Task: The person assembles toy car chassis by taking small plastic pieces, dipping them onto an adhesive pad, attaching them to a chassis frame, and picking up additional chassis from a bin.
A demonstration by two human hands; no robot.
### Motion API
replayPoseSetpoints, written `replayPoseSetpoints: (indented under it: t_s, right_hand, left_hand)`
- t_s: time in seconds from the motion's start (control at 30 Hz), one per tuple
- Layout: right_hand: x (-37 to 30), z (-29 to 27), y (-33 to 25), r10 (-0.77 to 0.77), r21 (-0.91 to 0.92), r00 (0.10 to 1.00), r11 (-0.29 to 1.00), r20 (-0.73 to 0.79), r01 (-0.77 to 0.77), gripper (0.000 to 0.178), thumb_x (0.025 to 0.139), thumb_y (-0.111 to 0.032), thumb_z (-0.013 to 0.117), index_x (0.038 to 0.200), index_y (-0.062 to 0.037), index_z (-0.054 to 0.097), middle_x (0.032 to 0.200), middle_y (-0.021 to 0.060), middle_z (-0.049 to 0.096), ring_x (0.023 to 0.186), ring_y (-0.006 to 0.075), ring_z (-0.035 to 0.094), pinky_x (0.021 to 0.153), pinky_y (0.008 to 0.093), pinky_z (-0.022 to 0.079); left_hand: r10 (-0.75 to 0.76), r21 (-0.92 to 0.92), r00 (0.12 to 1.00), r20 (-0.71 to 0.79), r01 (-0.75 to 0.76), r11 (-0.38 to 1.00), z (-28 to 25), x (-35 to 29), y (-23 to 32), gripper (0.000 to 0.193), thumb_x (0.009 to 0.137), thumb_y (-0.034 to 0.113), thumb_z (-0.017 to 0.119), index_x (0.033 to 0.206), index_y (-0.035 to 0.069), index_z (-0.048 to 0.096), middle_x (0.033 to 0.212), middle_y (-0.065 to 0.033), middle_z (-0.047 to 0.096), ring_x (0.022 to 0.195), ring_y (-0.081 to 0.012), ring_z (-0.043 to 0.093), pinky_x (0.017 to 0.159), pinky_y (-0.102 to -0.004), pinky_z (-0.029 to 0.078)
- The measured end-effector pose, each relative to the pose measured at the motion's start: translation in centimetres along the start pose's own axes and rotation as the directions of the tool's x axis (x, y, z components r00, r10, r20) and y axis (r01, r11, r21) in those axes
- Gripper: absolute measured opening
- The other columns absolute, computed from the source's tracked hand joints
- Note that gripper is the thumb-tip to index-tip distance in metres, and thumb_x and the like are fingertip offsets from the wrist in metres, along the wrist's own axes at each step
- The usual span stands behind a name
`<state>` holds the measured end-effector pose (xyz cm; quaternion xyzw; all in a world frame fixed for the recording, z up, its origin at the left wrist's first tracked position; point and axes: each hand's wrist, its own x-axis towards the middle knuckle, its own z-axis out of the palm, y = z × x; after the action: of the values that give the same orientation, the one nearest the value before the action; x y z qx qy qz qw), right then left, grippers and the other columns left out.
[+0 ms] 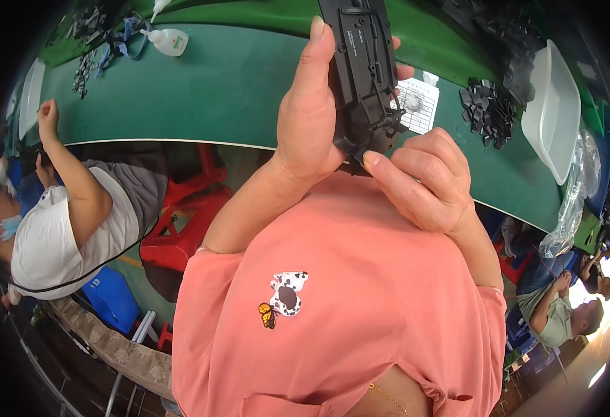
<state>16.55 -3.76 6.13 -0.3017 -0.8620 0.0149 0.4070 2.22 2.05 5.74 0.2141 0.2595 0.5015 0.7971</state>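
A long black plastic housing (360, 62) with moulded ribs, thin black wires and small pale print is held upright above the table's near edge. My left hand (308, 111) is wrapped round it, thumb along the left side and fingertips showing past the right. At the housing's lower end, my right hand (430, 174) has its fingers curled and its thumb and forefinger at the bottom corner. A small dark part seems to lie by that thumb tip, too hidden to name. The housing's top is cut off by the picture's edge.
On the green table (214, 90) lie a printed sheet (420, 104), a pile of black plastic pieces (487, 111) and a squeeze bottle (168, 42). A white bin (552, 111) stands right. Co-workers sit left (75, 229) and right (555, 313), near red stools (187, 236).
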Motion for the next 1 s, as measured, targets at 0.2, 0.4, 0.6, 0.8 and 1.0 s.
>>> replayPoseSetpoints:
  t_s: [0.2, 0.4, 0.6, 0.8, 1.0]
  right_hand:
    - [0.10, -0.06, -0.02, 0.008, 0.019, 1.000, 1.000, 0.012, -0.009, 0.039, 0.053, 0.002, 0.073, 0.092, 0.0009, 0.069, 0.074, 0.0042, 0.050, 0.061, 0.0190, 0.050, 0.048, 0.0301, 0.038]
    - [-0.04, -0.12, -0.14, 0.015, 0.035, 1.000, 0.999, 0.027, -0.016, 0.038, 0.054, 0.002, 0.073, 0.092, 0.0008, 0.069, 0.074, 0.0042, 0.050, 0.060, 0.0188, 0.050, 0.049, 0.0300, 0.038]
    - [0.05, -0.15, -0.29, 0.025, 0.028, 1.000, 0.999, 0.008, -0.026, 0.037, 0.055, 0.002, 0.073, 0.092, 0.0005, 0.069, 0.074, 0.0046, 0.050, 0.060, 0.0189, 0.050, 0.049, 0.0304, 0.037]
    - [0.06, -0.08, -0.37, 0.027, 0.032, 0.999, 0.999, 0.025, -0.028, 0.037, 0.056, 0.002, 0.073, 0.092, 0.0004, 0.069, 0.075, 0.0047, 0.050, 0.059, 0.0189, 0.050, 0.049, 0.0304, 0.037]
    - [0.19, -0.14, -0.45, 0.056, 0.035, 0.998, 0.998, 0.029, -0.057, 0.037, 0.057, 0.002, 0.074, 0.093, 0.0001, 0.068, 0.076, 0.0056, 0.052, 0.061, 0.0198, 0.051, 0.050, 0.0308, 0.039]
  left_hand:
    - [0.005, 0.018, 1.000, 0.005, -0.005, 1.000, 0.03, 0.08, -0.03, 0.067, 0.097, 0.056, 0.026, 0.129, 0.000, 0.043, 0.121, -0.0174, 0.054, 0.102, -0.0287, 0.060, 0.083, -0.0380, 0.053]
    - [-0.001, 0.053, 1.000, -0.004, 0.001, 0.999, 0.26, -0.21, 0.04, 0.066, 0.097, 0.055, 0.026, 0.129, 0.000, 0.044, 0.120, -0.0171, 0.055, 0.102, -0.0283, 0.060, 0.083, -0.0371, 0.053]
    - [0.000, 0.079, 1.000, -0.007, 0.000, 0.997, 0.48, -0.32, 0.12, 0.063, 0.098, 0.053, 0.025, 0.129, 0.001, 0.044, 0.120, -0.0169, 0.055, 0.100, -0.0274, 0.061, 0.083, -0.0363, 0.052]
    - [0.036, 0.130, 0.999, 0.001, -0.035, 0.991, 0.53, -0.51, 0.16, 0.063, 0.099, 0.052, 0.024, 0.129, 0.000, 0.044, 0.120, -0.0168, 0.055, 0.100, -0.0260, 0.060, 0.082, -0.0349, 0.052]
    - [0.044, 0.108, 0.999, -0.009, -0.043, 0.993, 0.70, -0.65, 0.04, 0.065, 0.098, 0.053, 0.023, 0.129, 0.000, 0.044, 0.120, -0.0162, 0.055, 0.099, -0.0257, 0.060, 0.082, -0.0351, 0.052]
